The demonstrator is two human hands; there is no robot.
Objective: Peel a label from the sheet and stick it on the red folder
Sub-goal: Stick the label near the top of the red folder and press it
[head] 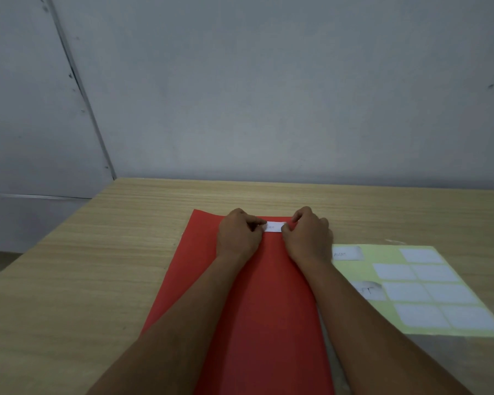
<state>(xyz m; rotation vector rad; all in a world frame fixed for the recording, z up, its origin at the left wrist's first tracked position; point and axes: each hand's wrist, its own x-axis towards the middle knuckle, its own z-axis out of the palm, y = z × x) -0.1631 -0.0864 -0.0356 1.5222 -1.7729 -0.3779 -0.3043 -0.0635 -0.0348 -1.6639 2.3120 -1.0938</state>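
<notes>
The red folder (268, 295) lies lengthwise on the wooden table in front of me. A small white label (275, 226) with faint writing sits near the folder's far edge. My left hand (238, 233) pinches the label's left end and my right hand (308, 235) pinches its right end, fingertips against the folder. To the right lies the pale yellow label sheet (382, 253) with several white labels (428, 292) still on it; my right forearm covers its left edge.
The wooden table (97, 266) runs up to a grey wall at the back. Its left edge drops off beside a grey panel. A shiny clear sheet (468, 360) lies under the label sheet at the right.
</notes>
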